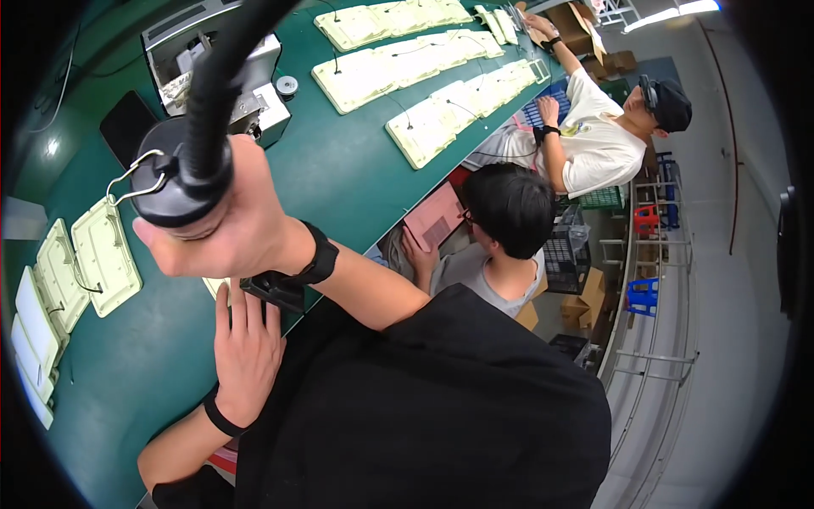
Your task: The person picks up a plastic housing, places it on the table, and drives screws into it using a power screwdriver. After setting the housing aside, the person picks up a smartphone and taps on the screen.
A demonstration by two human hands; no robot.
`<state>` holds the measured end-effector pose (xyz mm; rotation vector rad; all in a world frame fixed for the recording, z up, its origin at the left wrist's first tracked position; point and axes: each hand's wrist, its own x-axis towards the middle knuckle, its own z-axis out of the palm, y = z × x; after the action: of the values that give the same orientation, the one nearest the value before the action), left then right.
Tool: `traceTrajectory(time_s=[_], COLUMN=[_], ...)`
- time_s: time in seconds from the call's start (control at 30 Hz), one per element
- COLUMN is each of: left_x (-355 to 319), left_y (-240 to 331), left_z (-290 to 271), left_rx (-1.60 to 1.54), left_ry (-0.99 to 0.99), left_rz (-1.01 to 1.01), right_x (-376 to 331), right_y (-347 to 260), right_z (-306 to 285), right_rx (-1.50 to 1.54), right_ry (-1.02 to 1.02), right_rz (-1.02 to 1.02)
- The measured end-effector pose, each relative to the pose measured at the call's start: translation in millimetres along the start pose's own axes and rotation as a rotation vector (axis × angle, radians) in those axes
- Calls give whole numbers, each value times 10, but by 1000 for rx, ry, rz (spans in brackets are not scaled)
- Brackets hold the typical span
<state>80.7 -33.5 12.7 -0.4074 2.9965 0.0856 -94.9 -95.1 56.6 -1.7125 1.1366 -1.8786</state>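
My right hand (222,227) is raised over the green table (339,170) and closed around a round black tool (174,185) that hangs from a thick black hose (222,76). A bent wire hook (136,176) sticks out of the tool's side. My left hand (246,349) lies flat on the table with its fingers straight, on a cream panel (212,288) that is mostly hidden under my right wrist. Both wrists wear black bands, and a small black device (275,290) hangs under the right one.
Cream trays (103,256) lie at the table's left edge; rows of cream panels (407,66) with thin wires lie at the far end. A grey machine (216,72) stands behind the hose. A dark-haired person (509,212) and a person in a white shirt (598,140) work to the right.
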Motion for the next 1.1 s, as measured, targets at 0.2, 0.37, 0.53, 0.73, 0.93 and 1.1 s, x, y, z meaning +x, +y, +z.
traceTrajectory(time_s=[0.2,0.37,0.53,0.73,0.93,1.1], left_x=[80,93,90,61,-4,-30], left_y=[86,83,54,51,-7,-5], left_z=[-119,-79,-99,-90,-43,19], left_rx=[38,56,48,-19,-54,11], left_ry=[-56,-68,-32,-15,30,143], left_rz=[-79,-120,-101,-99,-44,-28], right_x=[386,576,524,215,418,649], right_y=[-343,-112,-67,-159,-477,-446], right_z=[-364,-578,-622,-422,-548,-571], right_rx=[-224,-194,-162,95,87,-52], right_ry=[320,362,301,397,413,420], right_rz=[-354,-388,-142,174,7,-96])
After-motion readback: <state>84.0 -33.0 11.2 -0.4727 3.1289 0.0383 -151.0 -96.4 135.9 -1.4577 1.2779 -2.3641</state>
